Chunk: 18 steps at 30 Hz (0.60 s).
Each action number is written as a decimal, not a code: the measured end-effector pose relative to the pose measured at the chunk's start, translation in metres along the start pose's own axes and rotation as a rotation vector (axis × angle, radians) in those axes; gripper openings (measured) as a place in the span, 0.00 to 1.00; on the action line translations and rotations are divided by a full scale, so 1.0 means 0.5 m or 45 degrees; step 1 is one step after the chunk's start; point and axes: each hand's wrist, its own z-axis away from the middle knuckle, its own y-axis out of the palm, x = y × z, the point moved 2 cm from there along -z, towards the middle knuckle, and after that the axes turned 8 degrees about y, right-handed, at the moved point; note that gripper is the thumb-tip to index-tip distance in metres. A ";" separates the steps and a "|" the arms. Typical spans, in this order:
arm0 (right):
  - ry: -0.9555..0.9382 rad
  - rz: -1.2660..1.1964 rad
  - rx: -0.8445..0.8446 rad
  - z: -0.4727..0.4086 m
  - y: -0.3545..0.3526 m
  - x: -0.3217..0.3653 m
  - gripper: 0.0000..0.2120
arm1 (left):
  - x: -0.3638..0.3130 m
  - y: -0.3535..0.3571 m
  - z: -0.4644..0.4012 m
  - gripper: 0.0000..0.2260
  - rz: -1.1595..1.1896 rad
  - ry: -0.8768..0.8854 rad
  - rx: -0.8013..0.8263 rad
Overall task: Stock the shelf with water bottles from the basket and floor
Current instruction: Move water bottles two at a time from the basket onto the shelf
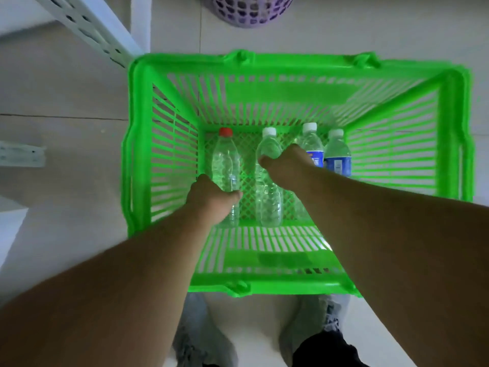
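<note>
Down on the pale tiled floor (79,160) sits a bright green slatted basket (267,67), seen from straight above, and both bare arms are reaching into it. Four water bottles are lying on the mesh bottom, caps pointing away from the person. Far left is a clear red-capped bottle (225,157), and the left hand (211,200) is wrapped around its lower half, fingers curled under it so it's got a proper grip. Next over is a clear white-capped bottle (268,149); the right hand (284,165) is on its upper part just below the shoulder, thumb and fingers closed around it. The rest of that bottle runs back toward the near wall of the basket.

To the right of those, side by side and pretty much touching, are two blue-labelled bottles with white caps: the inner one (313,147), partly hidden behind the right wrist, and the outer one (337,154) close to the right wall. Can't read the labels, too blurry.

Outside the basket: a white perforated shelf upright (87,30) runs diagonally at top left, a purple lattice bin (248,11) peeks in at the top edge, and grey shoes (195,332) show at the bottom.
</note>
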 end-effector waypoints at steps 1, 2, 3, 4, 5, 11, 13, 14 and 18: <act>0.021 -0.009 0.006 -0.021 0.016 -0.001 0.33 | 0.004 0.013 -0.019 0.41 0.010 -0.018 0.016; 0.043 -0.022 0.025 -0.040 0.032 -0.004 0.33 | 0.008 0.026 -0.034 0.43 0.019 -0.042 0.034; 0.059 -0.038 0.043 -0.055 0.045 -0.006 0.34 | 0.012 0.036 -0.047 0.44 0.018 -0.071 0.047; 0.069 -0.051 0.047 -0.067 0.056 -0.006 0.34 | 0.014 0.045 -0.057 0.45 0.009 -0.096 0.054; 0.074 -0.063 0.029 -0.076 0.064 -0.008 0.32 | 0.018 0.053 -0.065 0.45 0.001 -0.117 0.061; -0.038 -0.090 -0.129 -0.059 0.051 -0.008 0.26 | 0.030 0.055 -0.053 0.43 0.071 -0.108 0.064; -0.090 -0.101 -0.147 -0.022 0.020 -0.002 0.26 | 0.023 0.027 -0.016 0.41 0.105 -0.084 0.039; -0.116 -0.108 -0.163 0.003 -0.003 0.002 0.27 | 0.016 0.009 0.009 0.42 0.127 -0.070 0.017; -0.192 -0.166 -0.208 0.137 -0.132 0.022 0.29 | -0.029 -0.089 0.144 0.27 0.250 0.053 -0.105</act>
